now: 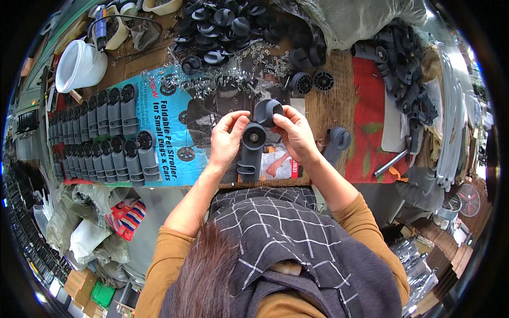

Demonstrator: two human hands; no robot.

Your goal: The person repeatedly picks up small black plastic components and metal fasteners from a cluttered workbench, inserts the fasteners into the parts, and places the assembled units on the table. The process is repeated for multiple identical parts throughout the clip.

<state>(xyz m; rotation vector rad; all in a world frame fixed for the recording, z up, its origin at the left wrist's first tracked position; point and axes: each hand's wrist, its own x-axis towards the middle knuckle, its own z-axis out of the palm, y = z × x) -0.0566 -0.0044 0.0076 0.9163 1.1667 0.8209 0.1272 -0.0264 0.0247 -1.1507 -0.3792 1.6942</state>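
A dark grey round plastic cap (265, 110) is pinched between the thumb and fingers of my right hand (298, 135). My left hand (227, 142) has thumb and fingertips pressed together close to the cap's left side; whatever they hold is too small to make out. Below and between both hands lies a grey plastic housing (250, 162), its round socket facing up with a metal piece at the centre. A similar housing with a round cap on its end (338, 142) rests to the right of my right hand.
Grey housings (108, 161) stand in two rows at the left. Small metal hardware (249, 58) lies scattered beyond my hands, below a heap of dark caps (222, 26). A white bucket (82, 66), a blue power screwdriver (101, 29) and a pile of dark parts (405, 79) flank the table.
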